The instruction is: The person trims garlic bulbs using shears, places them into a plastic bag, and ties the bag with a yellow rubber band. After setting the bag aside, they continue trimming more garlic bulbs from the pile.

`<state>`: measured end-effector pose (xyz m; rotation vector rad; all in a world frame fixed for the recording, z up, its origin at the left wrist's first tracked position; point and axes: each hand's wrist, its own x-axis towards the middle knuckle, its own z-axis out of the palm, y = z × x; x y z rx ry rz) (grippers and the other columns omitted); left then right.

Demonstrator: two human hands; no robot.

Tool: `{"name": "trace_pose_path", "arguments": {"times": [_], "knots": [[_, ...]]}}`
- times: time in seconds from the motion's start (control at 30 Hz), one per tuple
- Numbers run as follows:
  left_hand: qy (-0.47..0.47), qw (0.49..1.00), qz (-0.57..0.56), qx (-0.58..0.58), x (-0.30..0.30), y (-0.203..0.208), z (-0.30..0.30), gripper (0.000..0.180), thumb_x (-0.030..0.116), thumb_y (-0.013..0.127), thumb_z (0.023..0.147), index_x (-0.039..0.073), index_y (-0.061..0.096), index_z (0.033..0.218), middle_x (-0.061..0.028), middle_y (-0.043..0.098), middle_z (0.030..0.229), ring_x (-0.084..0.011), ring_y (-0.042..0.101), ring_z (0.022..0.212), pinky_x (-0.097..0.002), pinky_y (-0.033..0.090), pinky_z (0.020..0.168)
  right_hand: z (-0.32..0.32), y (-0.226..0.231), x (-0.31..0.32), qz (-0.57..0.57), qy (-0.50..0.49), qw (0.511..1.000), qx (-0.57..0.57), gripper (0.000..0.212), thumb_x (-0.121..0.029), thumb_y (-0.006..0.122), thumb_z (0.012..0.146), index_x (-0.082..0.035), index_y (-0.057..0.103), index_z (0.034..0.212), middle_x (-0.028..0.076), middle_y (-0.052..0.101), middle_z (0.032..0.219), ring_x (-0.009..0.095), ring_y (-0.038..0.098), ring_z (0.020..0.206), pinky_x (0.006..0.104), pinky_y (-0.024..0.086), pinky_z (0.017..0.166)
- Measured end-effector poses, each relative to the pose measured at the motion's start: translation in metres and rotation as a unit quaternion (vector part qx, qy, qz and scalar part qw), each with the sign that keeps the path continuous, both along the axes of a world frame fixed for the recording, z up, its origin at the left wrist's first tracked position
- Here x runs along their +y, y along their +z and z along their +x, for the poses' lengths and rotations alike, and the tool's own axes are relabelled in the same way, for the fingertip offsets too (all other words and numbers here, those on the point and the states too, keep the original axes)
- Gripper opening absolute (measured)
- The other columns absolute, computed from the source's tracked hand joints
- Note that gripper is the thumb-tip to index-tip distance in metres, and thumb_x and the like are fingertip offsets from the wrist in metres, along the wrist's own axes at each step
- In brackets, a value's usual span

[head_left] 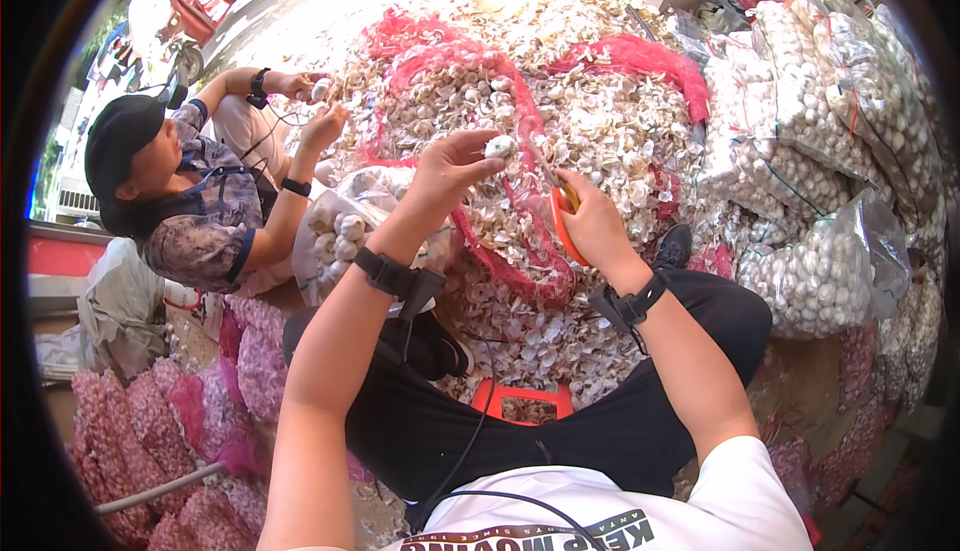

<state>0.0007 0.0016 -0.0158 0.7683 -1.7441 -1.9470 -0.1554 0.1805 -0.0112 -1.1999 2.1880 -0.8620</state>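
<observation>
Between the thumb and fingers of my left hand [452, 169] is a whitish garlic bulb [499, 147], held up over the heap of peelings. My right hand [593, 221] grips a pair of scissors [562, 229] with orange handles, its fingers in the loops. The blades point up and away, just right of the bulb and apart from it. Below both hands lies a large heap of dry garlic skins [630, 141], with a pink mesh bag [520, 101] spread open across it and loose bulbs inside.
A co-worker [215, 161] in a black cap sits at the left, hands raised near a bulb. A clear bag of bulbs [338, 236] stands between us. Filled clear sacks [800, 101] are stacked at the right. Pink mesh sacks [130, 431] lie lower left. A red stool [522, 398] shows between my legs.
</observation>
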Motion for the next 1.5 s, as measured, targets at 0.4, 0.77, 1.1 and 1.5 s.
{"name": "trace_pose_path", "arguments": {"times": [0.4,0.77,1.1,1.5], "knots": [[-0.101,0.994,0.014,-0.029,0.019,0.0,-0.001,0.038,0.005,0.074,0.088,-0.003,0.06,0.122,-0.0073,0.067,0.111,-0.0119,0.064,0.102,-0.0262,0.052,0.091,-0.001,0.0,-0.011,-0.207,-0.033,0.842,-0.497,0.045,-0.01,0.074,0.087,-0.005,0.052,0.126,0.005,0.063,0.095,0.014,0.067,0.082,0.0269,0.059,0.07],[-0.102,0.992,0.07,-0.016,0.021,0.005,-0.002,0.031,0.008,0.074,0.088,-0.002,0.062,0.115,-0.0055,0.068,0.103,-0.0117,0.066,0.095,-0.0263,0.054,0.086,-0.002,0.009,-0.01,-0.206,-0.058,0.825,-0.522,0.038,-0.012,0.072,0.089,-0.006,0.054,0.122,0.004,0.063,0.093,0.012,0.067,0.079,0.0253,0.06,0.065],[-0.127,0.989,0.061,-0.043,0.018,0.0,0.0,0.027,0.011,0.072,0.091,0.0,0.064,0.114,-0.0036,0.068,0.1,-0.0091,0.065,0.091,-0.0255,0.053,0.082,-0.003,0.005,-0.011,-0.237,-0.062,0.809,-0.535,0.041,-0.006,0.067,0.092,-0.004,0.047,0.127,0.01,0.066,0.092,0.017,0.07,0.081,0.0279,0.061,0.067],[-0.096,0.993,-0.023,-0.066,0.028,-0.004,-0.003,0.034,0.019,0.075,0.089,-0.006,0.067,0.111,-0.0072,0.069,0.1,-0.0116,0.066,0.089,-0.0266,0.056,0.079,0.001,0.004,-0.008,-0.227,-0.011,0.777,-0.587,0.045,-0.005,0.068,0.091,-0.005,0.042,0.127,0.014,0.065,0.104,0.022,0.07,0.09,0.033,0.061,0.075]]}}
